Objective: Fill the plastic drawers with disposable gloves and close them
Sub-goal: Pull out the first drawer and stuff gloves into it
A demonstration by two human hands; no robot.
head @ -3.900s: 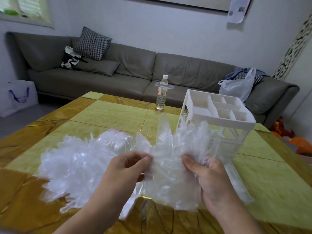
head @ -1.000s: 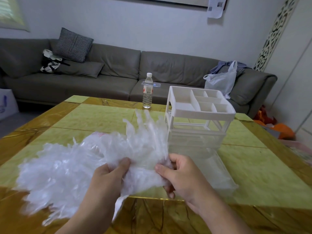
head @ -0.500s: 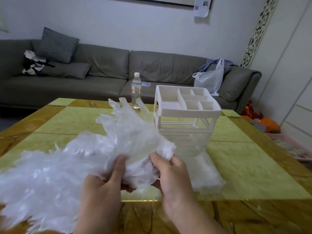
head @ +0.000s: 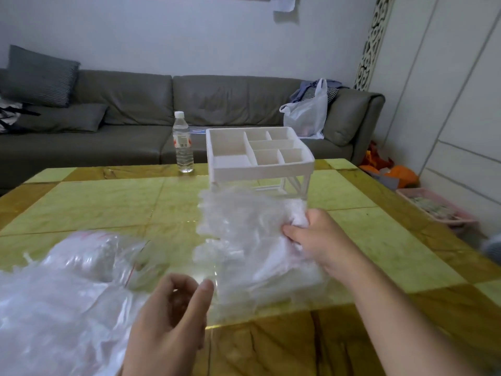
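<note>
A white plastic drawer unit (head: 259,164) with a divided top tray stands on the table. A clear drawer (head: 271,291) is pulled out in front of it toward me. My right hand (head: 317,240) grips a bundle of clear disposable gloves (head: 244,234) and holds it over the pulled-out drawer, hiding the unit's lower front. My left hand (head: 173,318) hovers near the table's front with fingers loosely curled, holding nothing. A large pile of clear gloves (head: 59,302) spilling from a zip bag lies at the left.
A water bottle (head: 183,142) stands at the far edge of the yellow-green table (head: 108,202). Behind it runs a grey sofa (head: 135,112) with cushions and a white plastic bag (head: 307,115). A pink basket (head: 436,210) sits on the floor at the right.
My left hand has let go of the glove bundle and dropped back. My right hand has carried the bundle to the right, over the pulled-out drawer. The view has swung right.
</note>
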